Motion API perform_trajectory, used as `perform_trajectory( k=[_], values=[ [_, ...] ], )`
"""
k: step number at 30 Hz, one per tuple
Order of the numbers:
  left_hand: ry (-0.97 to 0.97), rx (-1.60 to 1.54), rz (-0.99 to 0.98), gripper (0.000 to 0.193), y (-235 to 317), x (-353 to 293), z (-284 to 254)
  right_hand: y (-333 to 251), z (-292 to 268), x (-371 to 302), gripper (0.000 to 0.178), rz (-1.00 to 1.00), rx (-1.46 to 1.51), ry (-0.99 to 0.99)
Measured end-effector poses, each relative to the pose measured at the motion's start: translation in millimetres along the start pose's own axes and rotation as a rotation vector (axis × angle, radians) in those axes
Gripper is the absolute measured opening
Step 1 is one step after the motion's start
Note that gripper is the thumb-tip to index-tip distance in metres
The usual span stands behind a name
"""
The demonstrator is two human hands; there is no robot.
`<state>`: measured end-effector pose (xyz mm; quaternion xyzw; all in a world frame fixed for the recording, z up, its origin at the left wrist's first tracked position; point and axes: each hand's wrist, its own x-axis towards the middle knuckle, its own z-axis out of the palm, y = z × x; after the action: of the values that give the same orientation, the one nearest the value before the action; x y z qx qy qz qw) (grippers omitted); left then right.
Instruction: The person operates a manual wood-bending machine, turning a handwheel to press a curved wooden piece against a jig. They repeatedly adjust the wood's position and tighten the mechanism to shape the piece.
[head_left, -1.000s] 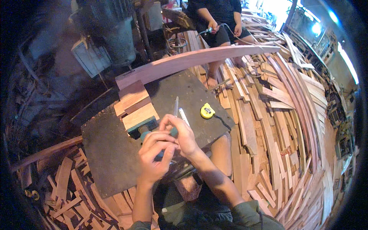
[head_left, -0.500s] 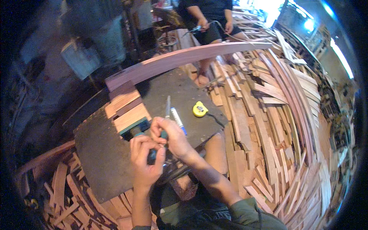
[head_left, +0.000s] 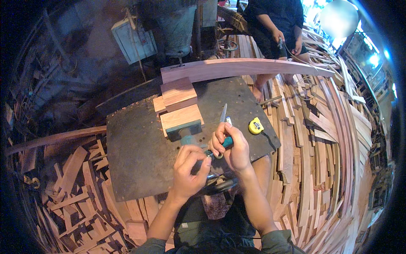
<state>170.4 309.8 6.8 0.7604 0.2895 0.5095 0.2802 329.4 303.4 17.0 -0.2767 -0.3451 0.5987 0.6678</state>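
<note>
The right hand (head_left: 237,151) gripped the teal handle (head_left: 228,142) above the table (head_left: 139,169), where steadiness seemed important, while the left hand's (head_left: 188,170) fingers curled nearby, though whether gripping anything I could not tell.

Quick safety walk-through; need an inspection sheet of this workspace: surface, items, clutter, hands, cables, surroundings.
Surface: dark tabletop, bearing wood blocks.
Items: teal-handled tool in right hand; pointed blade just beyond; yellow tape measure.
Clutter: wood offcuts left and right of the tabletop.
Hands: right closed round tool; left hand curled beside it, contact unclear.
Cables: thin cable or hose, held by co-worker.
Surroundings: co-worker beyond the tabletop; pale box upper left.
</note>
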Motion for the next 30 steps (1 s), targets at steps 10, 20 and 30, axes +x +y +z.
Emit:
perform_trajectory(
  k=[10, 20, 30],
  values=[
    [0.132, 0.176, -0.012, 0.011, -82, 67, -29, -4, -7, -1, 0.037, -0.008, -0.06, 0.02],
    [-0.038, 0.652, -0.466, 0.048, -266, 276, -54, -10, 13, 5, 0.042, 0.082, -0.184, -0.056],
    [-0.324, 1.43, -0.596, 0.063, -343, 303, -15, -8, 2, 0, 0.054, 0.224, -0.197, -0.017]
  ],
)
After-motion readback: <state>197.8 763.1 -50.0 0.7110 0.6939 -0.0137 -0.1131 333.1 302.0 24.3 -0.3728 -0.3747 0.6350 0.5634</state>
